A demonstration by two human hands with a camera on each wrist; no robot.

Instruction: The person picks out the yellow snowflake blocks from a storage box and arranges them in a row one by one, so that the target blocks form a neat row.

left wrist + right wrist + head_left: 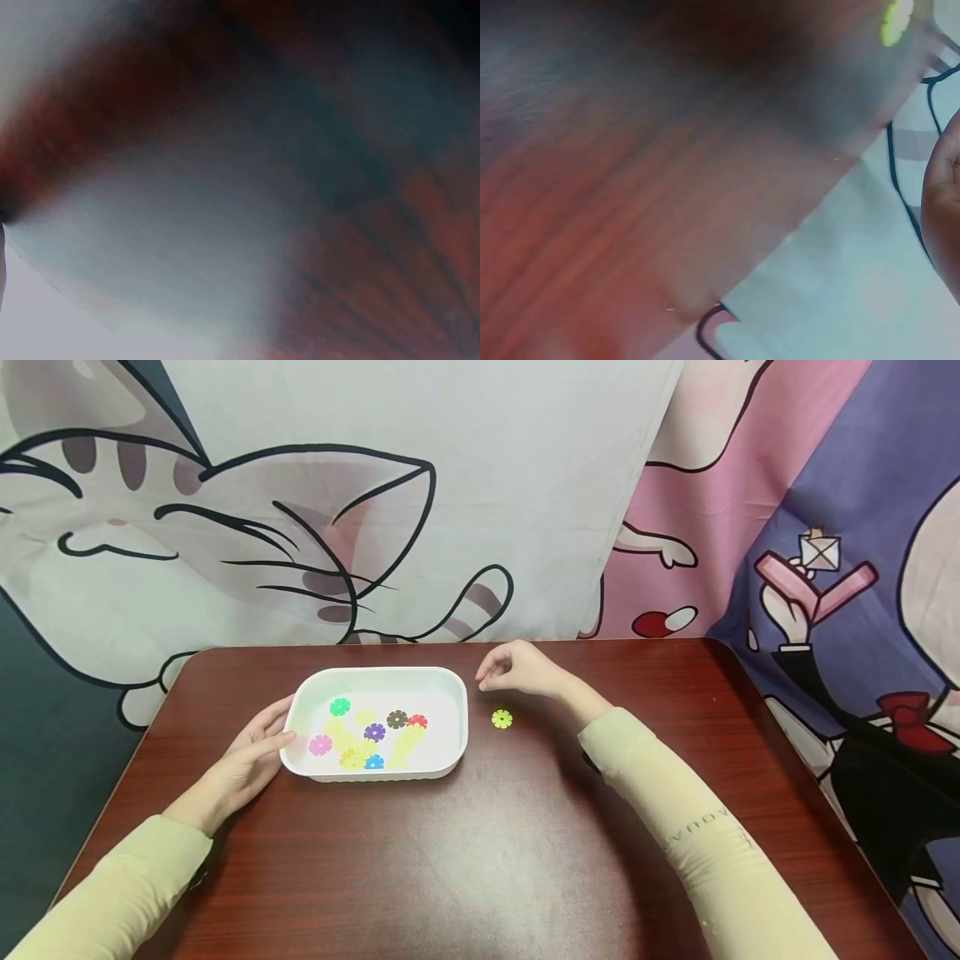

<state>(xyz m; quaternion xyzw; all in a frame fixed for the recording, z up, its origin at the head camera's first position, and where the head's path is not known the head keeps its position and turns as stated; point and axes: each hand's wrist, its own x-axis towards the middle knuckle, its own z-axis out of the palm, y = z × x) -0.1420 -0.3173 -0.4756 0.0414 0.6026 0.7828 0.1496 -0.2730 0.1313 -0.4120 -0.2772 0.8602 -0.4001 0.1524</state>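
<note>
A white tray (382,772) sits left of the middle of the table. In it lie flower-shaped plastic discs, among them a green one (340,707), a pink one (320,745), a purple one (374,732) and a dark brown one (397,719), plus several pale yellow ones. My left hand (251,756) holds the tray's left end, thumb over the rim. Right of the tray, one yellow-green flower disc (502,719) lies on the table. Just beyond it my right hand (521,668) hovers with loosely bent fingers, nothing visible in them. The right wrist view catches part of this hand (943,199).
The reddish-brown wooden table (450,877) has rounded far corners. Behind its far edge hangs a cartoon-printed cloth (525,485). Dark blur fills most of the left wrist view.
</note>
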